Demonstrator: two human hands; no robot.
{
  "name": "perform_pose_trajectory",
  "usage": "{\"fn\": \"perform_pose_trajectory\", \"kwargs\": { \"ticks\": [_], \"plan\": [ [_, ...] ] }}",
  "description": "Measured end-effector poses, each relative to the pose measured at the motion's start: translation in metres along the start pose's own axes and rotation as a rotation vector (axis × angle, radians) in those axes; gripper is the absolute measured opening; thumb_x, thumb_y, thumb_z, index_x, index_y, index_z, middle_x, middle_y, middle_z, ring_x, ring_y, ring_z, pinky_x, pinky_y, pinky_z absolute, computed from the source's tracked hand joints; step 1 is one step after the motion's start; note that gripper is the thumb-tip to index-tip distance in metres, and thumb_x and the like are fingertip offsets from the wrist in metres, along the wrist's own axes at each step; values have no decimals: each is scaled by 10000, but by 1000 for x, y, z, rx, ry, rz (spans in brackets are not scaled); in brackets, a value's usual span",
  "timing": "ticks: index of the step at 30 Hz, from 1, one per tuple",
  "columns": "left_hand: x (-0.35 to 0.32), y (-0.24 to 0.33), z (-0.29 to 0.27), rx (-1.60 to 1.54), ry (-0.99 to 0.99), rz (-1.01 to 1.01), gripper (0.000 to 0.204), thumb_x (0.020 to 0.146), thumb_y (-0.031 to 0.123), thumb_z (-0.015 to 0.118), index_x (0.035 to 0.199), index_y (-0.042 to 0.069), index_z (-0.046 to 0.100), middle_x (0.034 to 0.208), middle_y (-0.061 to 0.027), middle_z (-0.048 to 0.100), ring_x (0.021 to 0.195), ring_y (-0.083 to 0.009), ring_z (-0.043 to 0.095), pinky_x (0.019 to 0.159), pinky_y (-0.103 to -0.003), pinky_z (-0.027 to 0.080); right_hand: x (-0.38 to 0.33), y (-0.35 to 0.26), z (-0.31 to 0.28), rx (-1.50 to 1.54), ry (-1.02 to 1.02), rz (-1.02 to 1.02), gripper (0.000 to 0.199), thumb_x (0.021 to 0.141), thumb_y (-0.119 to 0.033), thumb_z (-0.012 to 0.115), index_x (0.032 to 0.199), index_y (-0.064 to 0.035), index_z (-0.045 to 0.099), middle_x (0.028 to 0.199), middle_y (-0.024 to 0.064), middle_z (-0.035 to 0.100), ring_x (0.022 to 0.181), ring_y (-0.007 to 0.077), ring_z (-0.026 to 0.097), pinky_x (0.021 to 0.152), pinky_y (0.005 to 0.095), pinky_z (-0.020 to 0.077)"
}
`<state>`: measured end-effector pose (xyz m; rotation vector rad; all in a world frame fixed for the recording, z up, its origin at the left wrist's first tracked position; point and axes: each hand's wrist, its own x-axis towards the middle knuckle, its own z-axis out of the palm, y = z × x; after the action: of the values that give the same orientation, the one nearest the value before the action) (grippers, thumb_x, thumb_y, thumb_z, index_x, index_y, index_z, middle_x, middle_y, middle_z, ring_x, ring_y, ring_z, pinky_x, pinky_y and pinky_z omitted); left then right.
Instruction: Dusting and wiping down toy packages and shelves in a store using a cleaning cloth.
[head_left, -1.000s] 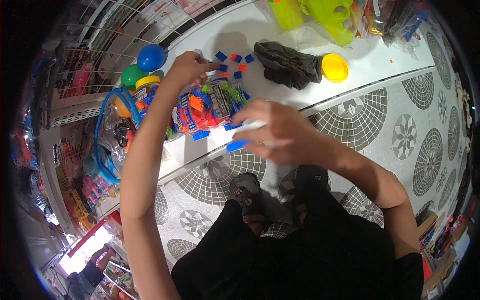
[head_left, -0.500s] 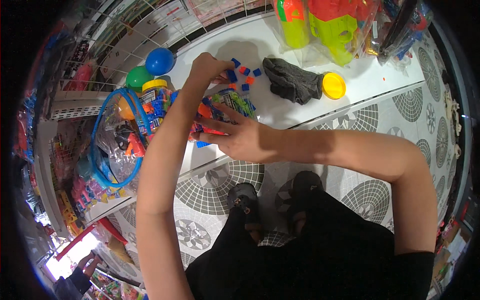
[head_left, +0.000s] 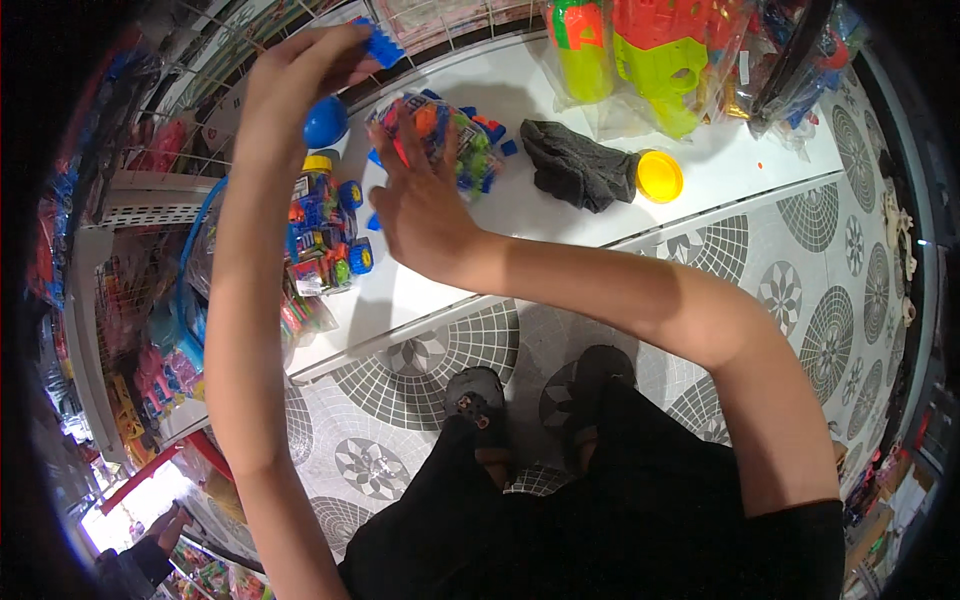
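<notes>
My left hand (head_left: 305, 75) is raised at the back left, its fingers closed on a blue toy block piece (head_left: 384, 46) with a notched edge. On the white shelf (head_left: 590, 225), my right hand (head_left: 425, 210) has its fingers spread over a clear plastic bag of colourful blocks (head_left: 480, 165). The fingertips touch the bag and partly cover it. Small blue blocks (head_left: 508, 148) lie beside the bag. Left of my right hand stands a clear wheeled toy container (head_left: 325, 225) with a yellow lid, holding more coloured pieces.
A dark grey cloth (head_left: 575, 165) and a round yellow lid (head_left: 660, 176) lie to the right. Bagged toy guns (head_left: 670, 70) stand at the back right. A blue balloon (head_left: 325, 123) rests by the wire grid, and a blue hose-like ring (head_left: 192, 260) is at left.
My left hand has lifted up and left with the blue block piece. My right hand and the bag of blocks have moved farther back, uncovering the wheeled container.
</notes>
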<state>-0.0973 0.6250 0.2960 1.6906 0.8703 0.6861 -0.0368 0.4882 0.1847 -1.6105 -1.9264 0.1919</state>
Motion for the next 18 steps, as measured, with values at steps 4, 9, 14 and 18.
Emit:
{"fn": "perform_pose_trajectory", "kwargs": {
  "ticks": [4, 9, 14, 18],
  "plan": [
    [-54, 9, -23, -342, 158, -23, 277, 870, 209, 599, 1019, -24, 610, 1001, -134, 647, 922, -211, 634, 848, -290, 485, 41, -11, 33, 95, 229, 160, 162, 750, -184, 611, 769, -33, 665, 1410, 317, 276, 1370, 499, 55, 984, 747, -19],
    [-119, -19, -29, -667, 261, -136, 273, 888, 188, 565, 1062, -23, 561, 1058, -170, 626, 996, -261, 620, 858, -314, 502, 93, 15, 37, 272, 316, 346, 152, 729, -260, 636, 807, -159, 718, 1241, 258, 520, 1341, 473, 205, 1028, 695, -3],
    [-143, -41, -4, -515, 223, -183, 219, 872, 78, 563, 1066, -21, 535, 994, -156, 650, 921, -264, 658, 794, -307, 533, 94, 31, 34, 463, 517, 236, 173, 716, -284, 690, 841, -169, 723, 1000, 157, 656, 1058, 361, 559, 1005, 520, 326],
    [-159, -87, 13, -187, 170, -226, 218, 792, 7, 643, 993, -20, 563, 955, -129, 654, 893, -197, 660, 761, -267, 516, 62, 38, -2, 857, 503, 326, 215, 770, -175, 664, 933, -37, 683, 856, 113, 683, 704, 177, 621, 688, 294, 497]
  ]
}}
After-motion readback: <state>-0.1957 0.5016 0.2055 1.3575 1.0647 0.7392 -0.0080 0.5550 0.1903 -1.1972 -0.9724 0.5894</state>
